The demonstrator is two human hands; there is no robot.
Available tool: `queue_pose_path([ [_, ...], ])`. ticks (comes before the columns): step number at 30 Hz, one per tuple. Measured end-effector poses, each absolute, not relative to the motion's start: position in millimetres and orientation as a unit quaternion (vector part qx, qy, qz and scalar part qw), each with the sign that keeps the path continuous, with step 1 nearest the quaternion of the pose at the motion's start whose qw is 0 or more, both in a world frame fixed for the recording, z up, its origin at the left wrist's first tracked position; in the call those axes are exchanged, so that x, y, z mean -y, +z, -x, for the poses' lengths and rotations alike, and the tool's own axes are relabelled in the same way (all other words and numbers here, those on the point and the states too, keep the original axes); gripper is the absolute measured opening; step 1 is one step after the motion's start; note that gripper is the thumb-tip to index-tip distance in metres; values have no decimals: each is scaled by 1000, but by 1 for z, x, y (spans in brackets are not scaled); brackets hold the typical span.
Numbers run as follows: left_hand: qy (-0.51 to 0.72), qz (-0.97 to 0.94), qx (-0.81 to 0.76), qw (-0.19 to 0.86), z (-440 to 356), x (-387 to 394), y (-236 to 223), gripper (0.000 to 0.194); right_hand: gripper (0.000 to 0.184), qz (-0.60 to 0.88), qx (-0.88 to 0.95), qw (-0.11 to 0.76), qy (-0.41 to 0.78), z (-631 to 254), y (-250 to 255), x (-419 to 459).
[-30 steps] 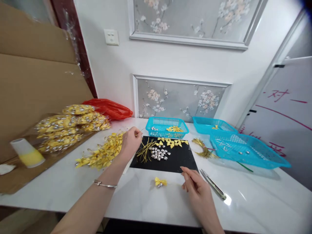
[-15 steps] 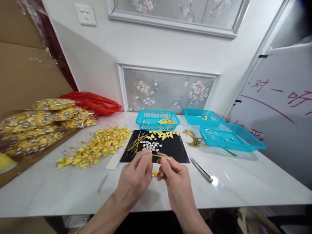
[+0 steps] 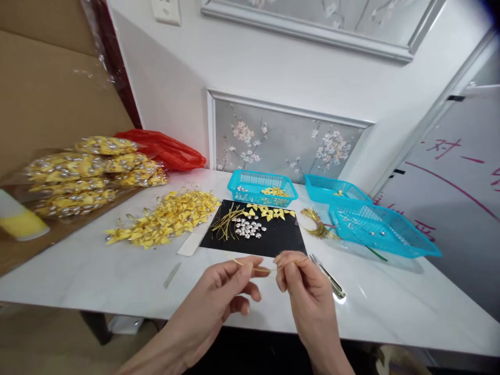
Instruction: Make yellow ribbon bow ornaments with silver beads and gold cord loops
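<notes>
We are pinching a thin gold cord (image 3: pixel 261 270) between both hands, just above the desk (image 3: pixel 375 312), between the front edge of the black mat (image 3: pixel 287 239) and the desk's near edge. The left hand (image 3: pixel 224 289) is gripping it narrowly between thumb and forefinger, its lower fingers hanging loose; the right hand (image 3: pixel 308 291) is holding the other end with its fingers curled in. The cord is so fine that we cannot quite tell whether it is crossing itself in the gap.

Half a second ago we were keeping the left hand in a tighter fist, back uppermost; now it is opening out, palm turning inward. A second ago it was reaching over the mat's left edge.

Beyond the fingers, silver beads (image 3: pixel 249 228) are lying mid-mat, loose cords (image 3: pixel 225 224) along its left side, and yellow ribbon pieces (image 3: pixel 271 212) along its back edge. Snips (image 3: pixel 330 278) are resting off its front right corner. To its left, a yellow heap (image 3: pixel 167 219) is spreading, and a blue basket (image 3: pixel 242 196) is standing behind the mat at the desk's back edge.
</notes>
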State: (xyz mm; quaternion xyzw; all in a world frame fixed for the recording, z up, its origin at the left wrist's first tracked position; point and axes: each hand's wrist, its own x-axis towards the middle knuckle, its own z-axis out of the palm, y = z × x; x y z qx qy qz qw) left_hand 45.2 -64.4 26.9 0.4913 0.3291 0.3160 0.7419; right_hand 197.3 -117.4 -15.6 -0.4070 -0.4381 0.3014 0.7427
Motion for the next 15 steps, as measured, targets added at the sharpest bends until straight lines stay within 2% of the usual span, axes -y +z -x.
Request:
queue_pose_path([
  [4,373,-403,-263,793,-45,63,26,25,19,337,371,753,427,-189,-13,123],
  [9,371,-401,-221,808,-42,65,23,17,22,277,236,739,567,-181,-8,121],
  [12,357,-453,-227,785,-41,67,23,22,22,273,235,730,582,-180,-7,122],
  [15,344,-509,-236,753,-42,69,24,21,21,323,285,723,541,-181,-8,127],
])
